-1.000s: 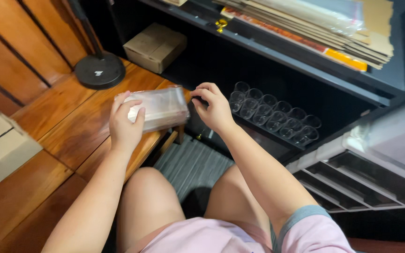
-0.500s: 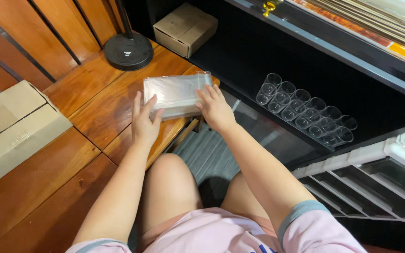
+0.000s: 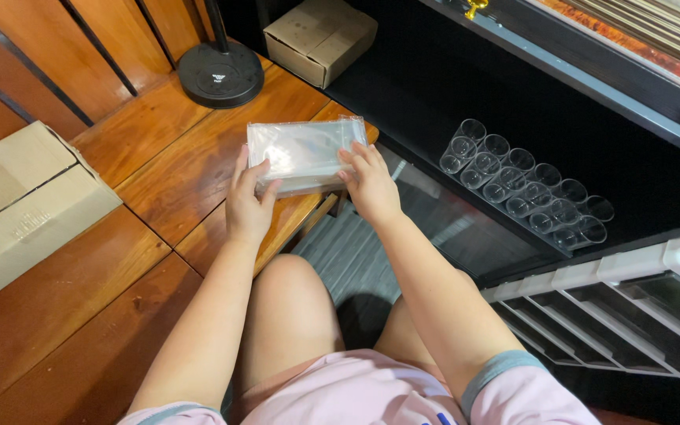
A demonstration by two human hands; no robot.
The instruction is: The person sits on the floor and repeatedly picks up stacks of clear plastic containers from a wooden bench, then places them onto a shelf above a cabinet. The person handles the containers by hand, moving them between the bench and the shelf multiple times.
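Lowered from mid-air a moment before, the clear plastic packet [image 3: 304, 156] lay flat on the wooden desk [image 3: 159, 169] near its edge, held between both my hands. My left hand [image 3: 249, 206] had its grip pressed to the packet's left end; my right hand [image 3: 370, 182] pinched its right end, fingers on top. A black round stand base [image 3: 220, 75] and a small cardboard box [image 3: 320, 38] stood beyond it, with rows of clear cups [image 3: 525, 185] to the right.

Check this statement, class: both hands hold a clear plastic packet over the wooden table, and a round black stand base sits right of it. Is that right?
Not quite. In the head view the round black stand base sits beyond and left of the clear plastic packet. The left hand and right hand do hold it over the wooden table.
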